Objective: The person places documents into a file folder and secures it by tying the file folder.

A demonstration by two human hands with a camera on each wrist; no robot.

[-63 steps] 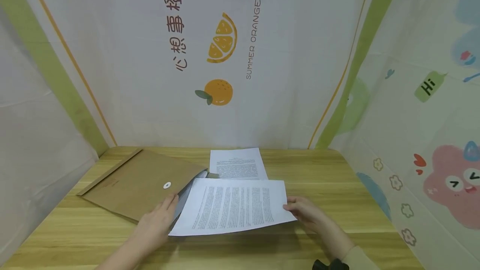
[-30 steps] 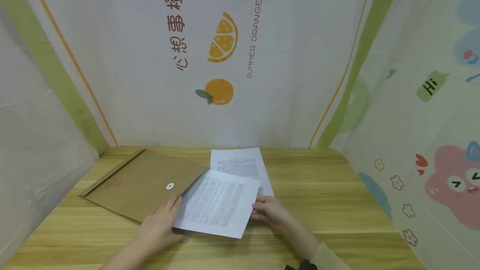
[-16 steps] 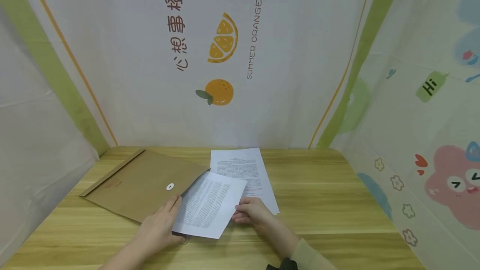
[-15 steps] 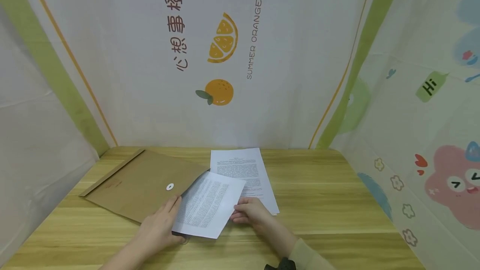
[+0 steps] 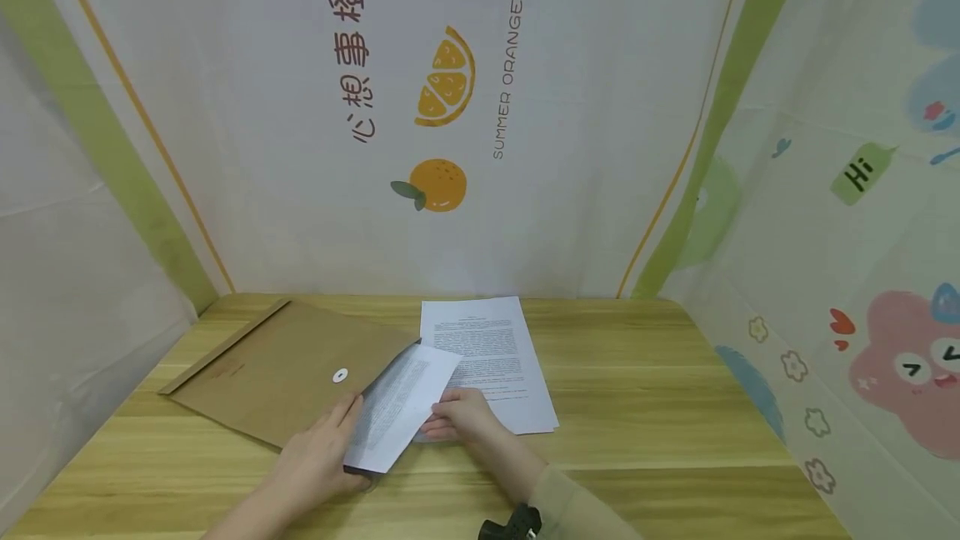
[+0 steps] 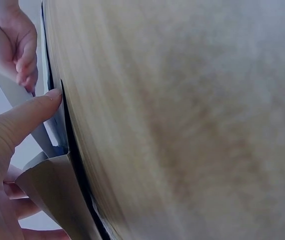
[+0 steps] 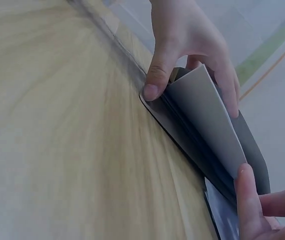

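Observation:
A brown paper document envelope (image 5: 288,369) with a white button lies slantwise on the table's left side, mouth toward the right. At that mouth my left hand (image 5: 318,450) grips the envelope: fingers over the top panel, thumb on the lower lip, as the right wrist view shows. Printed sheets (image 5: 401,411) stick partly out of the envelope, their far part hidden inside. The right hand (image 5: 474,422) pinches their outer edge between thumb and fingers. In the right wrist view the sheets (image 7: 207,117) stand between the envelope's two panels, below the left hand (image 7: 190,35).
Another pile of printed sheets (image 5: 487,348) lies flat behind the right hand, near the table's back edge. The wooden table (image 5: 630,390) is bounded by white printed cloth (image 5: 570,190) at the back and sides. A black strap-mounted device (image 5: 513,522) sits on the right wrist.
The right hand has moved left with the printed sheets, sliding them farther into the envelope. More of the pile behind shows. The left hand has stayed at the envelope's mouth.

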